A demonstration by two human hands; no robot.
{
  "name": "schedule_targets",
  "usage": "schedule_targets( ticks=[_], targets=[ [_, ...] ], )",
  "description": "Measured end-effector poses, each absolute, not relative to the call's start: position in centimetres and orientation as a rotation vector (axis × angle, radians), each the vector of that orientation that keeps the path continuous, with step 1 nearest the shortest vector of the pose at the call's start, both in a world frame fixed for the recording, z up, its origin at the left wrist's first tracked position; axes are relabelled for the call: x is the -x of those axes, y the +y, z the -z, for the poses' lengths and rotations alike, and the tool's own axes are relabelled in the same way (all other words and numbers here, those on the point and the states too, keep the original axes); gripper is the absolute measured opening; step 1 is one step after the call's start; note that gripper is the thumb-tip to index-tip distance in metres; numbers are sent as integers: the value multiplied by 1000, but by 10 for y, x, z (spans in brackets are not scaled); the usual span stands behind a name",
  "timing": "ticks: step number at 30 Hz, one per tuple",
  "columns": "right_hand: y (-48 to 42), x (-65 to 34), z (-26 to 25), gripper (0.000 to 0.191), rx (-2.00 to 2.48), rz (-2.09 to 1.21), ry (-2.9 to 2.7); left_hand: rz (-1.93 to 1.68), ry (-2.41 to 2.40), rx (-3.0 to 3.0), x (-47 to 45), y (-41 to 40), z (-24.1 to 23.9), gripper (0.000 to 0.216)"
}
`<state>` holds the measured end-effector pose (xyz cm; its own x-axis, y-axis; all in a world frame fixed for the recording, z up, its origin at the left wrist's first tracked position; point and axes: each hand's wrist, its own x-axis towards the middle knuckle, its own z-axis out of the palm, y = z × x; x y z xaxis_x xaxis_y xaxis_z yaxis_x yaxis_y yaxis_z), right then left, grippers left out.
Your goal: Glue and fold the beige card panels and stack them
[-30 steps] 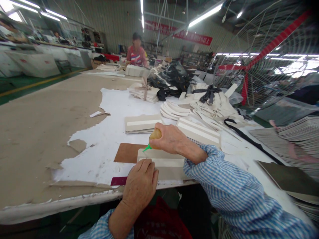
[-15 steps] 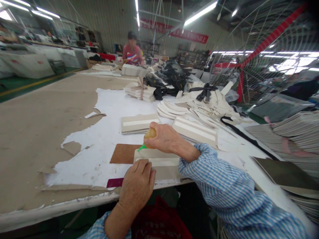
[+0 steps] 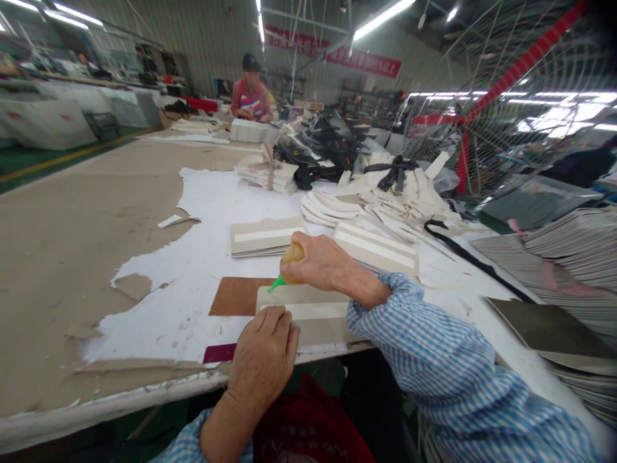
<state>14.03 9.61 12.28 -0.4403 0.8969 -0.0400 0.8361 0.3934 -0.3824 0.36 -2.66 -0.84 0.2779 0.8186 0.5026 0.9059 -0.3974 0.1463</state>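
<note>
My right hand (image 3: 321, 260) is wrapped round a yellowish squeeze bottle (image 3: 292, 260) with a green nozzle (image 3: 277, 283). The nozzle tip points down at the upper left part of a beige panel (image 3: 313, 296), which has a white strip (image 3: 318, 312) along it. My left hand (image 3: 266, 347) lies flat on the panel's left end, fingers stretched out, pressing it to the table. A brown piece (image 3: 236, 296) sits partly under or against the panel's left edge. By my left hand, a dark magenta piece (image 3: 219, 353) lies at the table's front edge.
Behind my hands are two stacks of beige panels with white strips (image 3: 267, 236) (image 3: 378, 246). Farther back lie curved cream pieces (image 3: 328, 207), a tied bundle (image 3: 267, 173) and black plastic (image 3: 332, 138). Right are tall panel stacks (image 3: 573, 257) and a large fan (image 3: 465, 122). A co-worker (image 3: 251, 93) is across the table.
The whole view has shifted slightly. My right hand and the bottle's nozzle have moved a little to the right along the panel; my left hand stays in place on it.
</note>
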Motion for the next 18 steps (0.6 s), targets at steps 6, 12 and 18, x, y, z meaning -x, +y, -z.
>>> schedule_targets(
  ticks=[6, 12, 18],
  targets=[
    [98, -150, -126, 35, 1606, -547, -2456, 770, -1609, 2369, -4, -27, 6, 16],
    [97, -162, -129, 33, 1667, -550, -2434, 763, -1624, 2370, -4, -27, 8, 16],
    [96, -181, -126, 31, 1756, -588, -2362, 773, -1591, 2349, -3, -27, 8, 18]
  ],
)
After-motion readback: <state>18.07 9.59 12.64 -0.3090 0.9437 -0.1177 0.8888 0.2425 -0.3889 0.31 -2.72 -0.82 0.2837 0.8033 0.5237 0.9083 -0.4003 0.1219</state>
